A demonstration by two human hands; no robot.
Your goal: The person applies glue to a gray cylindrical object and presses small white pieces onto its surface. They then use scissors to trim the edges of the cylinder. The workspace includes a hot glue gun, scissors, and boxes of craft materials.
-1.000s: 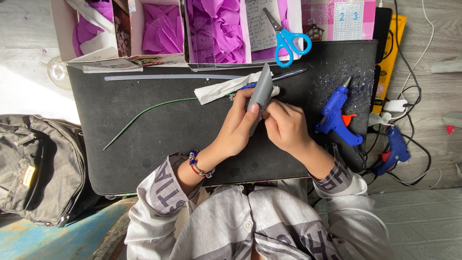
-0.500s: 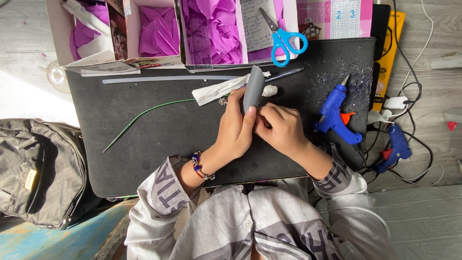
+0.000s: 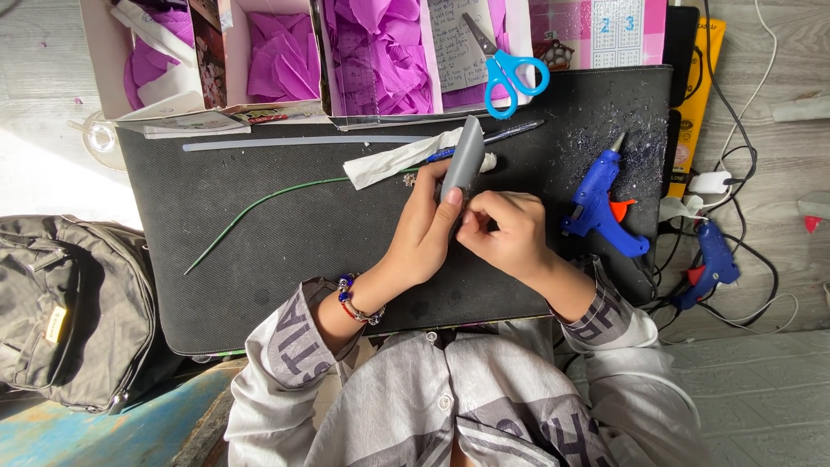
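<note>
My left hand (image 3: 425, 232) grips the lower end of a flat grey strip (image 3: 465, 158) that stands up over the black mat (image 3: 285, 233). My right hand (image 3: 506, 233) pinches the same strip's lower edge from the right, fingers curled. Just beyond the hands lies a white rolled paper piece (image 3: 398, 161) joined to a thin green wire stem (image 3: 259, 203) that curves off to the left. A blue pen (image 3: 493, 138) lies behind the strip.
Boxes of purple tissue paper (image 3: 285, 60) line the far edge, with blue-handled scissors (image 3: 506, 69) beside them. A blue glue gun (image 3: 601, 199) lies on the mat's right, another (image 3: 713, 259) among cables on the floor. A grey backpack (image 3: 69, 311) sits left.
The grey strip has swung from leaning right to nearly upright, and both hands have shifted slightly down and toward the left on the mat.
</note>
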